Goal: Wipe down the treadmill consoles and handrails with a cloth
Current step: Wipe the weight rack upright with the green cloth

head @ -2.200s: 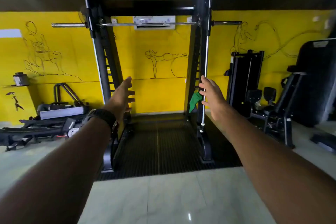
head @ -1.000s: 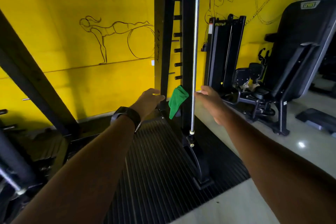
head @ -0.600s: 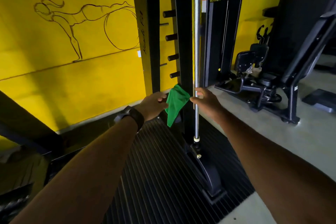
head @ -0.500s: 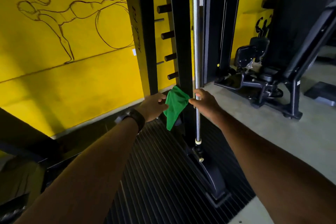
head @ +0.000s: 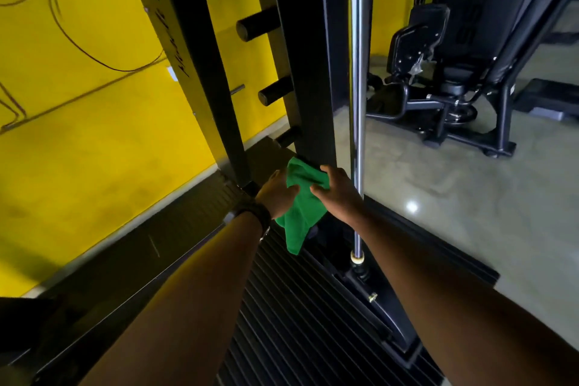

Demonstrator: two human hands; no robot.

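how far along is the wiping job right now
Nothing looks wiped yet, and no treadmill is in view. In hand: the left hand and right hand both grip the green cloth against the black rack upright, apparently collecting it. Left: every treadmill console and handrail.

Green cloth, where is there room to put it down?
The grey floor between the chrome rod and the seat machine is free. So is the ribbed mat beside the rod's base. It is crowded at the black upright, where the left hand and right hand hold the green cloth.
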